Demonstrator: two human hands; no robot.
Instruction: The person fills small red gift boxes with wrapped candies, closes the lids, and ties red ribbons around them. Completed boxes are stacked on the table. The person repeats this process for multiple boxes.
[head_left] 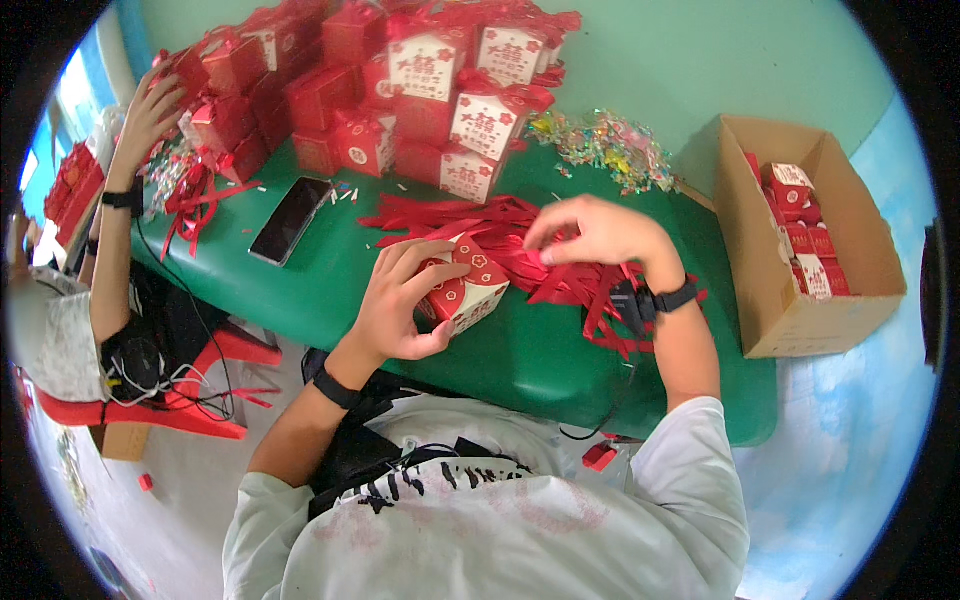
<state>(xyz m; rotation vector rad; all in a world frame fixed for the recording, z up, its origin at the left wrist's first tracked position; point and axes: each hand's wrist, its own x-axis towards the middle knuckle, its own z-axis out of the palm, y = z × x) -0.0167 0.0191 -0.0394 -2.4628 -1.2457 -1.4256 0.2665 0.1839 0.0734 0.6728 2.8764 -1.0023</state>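
Observation:
My left hand (405, 300) is closed around a small red-and-white gift box (470, 285) with a flower pattern on its top. The box rests near the front edge of the green table (300, 310). To its right, my right hand (600, 232) hovers over a heap of red ribbons (510, 235), with its fingers curled and their tips close together. Whether a ribbon is between those fingertips cannot be made out. The ribbon heap spreads behind the box and under my right wrist.
Stacked red gift boxes (340, 95) fill the back left. A phone (291, 220) lies in front of them. Wrapped candies (610, 150) are piled at the back. An open cardboard box (830, 200) at right holds more gift boxes. At left, another person's hand (150, 110) touches the stack.

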